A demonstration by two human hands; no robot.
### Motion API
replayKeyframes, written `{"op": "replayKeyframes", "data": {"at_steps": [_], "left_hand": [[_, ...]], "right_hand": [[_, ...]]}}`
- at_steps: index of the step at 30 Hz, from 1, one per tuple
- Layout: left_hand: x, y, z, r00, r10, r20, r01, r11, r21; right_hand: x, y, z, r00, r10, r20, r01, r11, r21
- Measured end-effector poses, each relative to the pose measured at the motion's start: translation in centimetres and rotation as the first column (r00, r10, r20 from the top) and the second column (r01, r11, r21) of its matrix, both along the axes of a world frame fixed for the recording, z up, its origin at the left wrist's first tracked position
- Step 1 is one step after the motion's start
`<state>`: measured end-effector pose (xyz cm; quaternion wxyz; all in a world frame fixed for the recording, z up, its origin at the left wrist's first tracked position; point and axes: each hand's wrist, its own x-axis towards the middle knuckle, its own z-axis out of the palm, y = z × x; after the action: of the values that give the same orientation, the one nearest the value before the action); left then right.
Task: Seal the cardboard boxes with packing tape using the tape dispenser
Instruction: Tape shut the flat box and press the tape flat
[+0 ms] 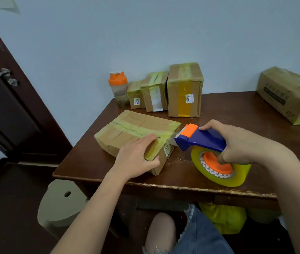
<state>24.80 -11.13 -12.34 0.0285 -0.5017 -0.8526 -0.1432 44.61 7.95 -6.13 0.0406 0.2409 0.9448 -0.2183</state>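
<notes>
A flat cardboard box lies on the dark wooden table, crossed by yellowish tape strips. My left hand rests on its near right corner, fingers straight along the top and thumb against the side. My right hand grips the blue handle of the tape dispenser, whose orange-topped blade end sits at the box's right edge. A short stretch of clear tape runs from the blade to the box. The yellow tape roll with an orange hub hangs below the handle.
Three taped boxes stand at the back: a small one, a middle one and a tall one. A shaker bottle with an orange lid stands left of them. A large box lies far right. A dark door is at left.
</notes>
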Motion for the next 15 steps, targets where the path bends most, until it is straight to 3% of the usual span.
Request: {"op": "replayKeyframes", "data": {"at_steps": [3, 8, 15], "left_hand": [[0.4, 0.7, 0.3, 0.998, 0.02, 0.051, -0.019, 0.999, -0.029], [1.3, 2.1, 0.5, 0.998, 0.049, -0.035, -0.056, 0.974, -0.222], [1.6, 3.8, 0.1, 1.0, 0.019, -0.019, -0.023, 0.973, -0.23]], "right_hand": [[-0.4, 0.1, -0.2, 1.0, 0.004, 0.002, -0.004, 1.0, 0.015], [-1.1, 0.2, -0.5, 1.0, 0.011, -0.001, -0.01, 0.998, 0.063], [-1.0, 0.5, -0.7, 1.0, 0.011, 0.004, -0.011, 0.997, 0.074]]}}
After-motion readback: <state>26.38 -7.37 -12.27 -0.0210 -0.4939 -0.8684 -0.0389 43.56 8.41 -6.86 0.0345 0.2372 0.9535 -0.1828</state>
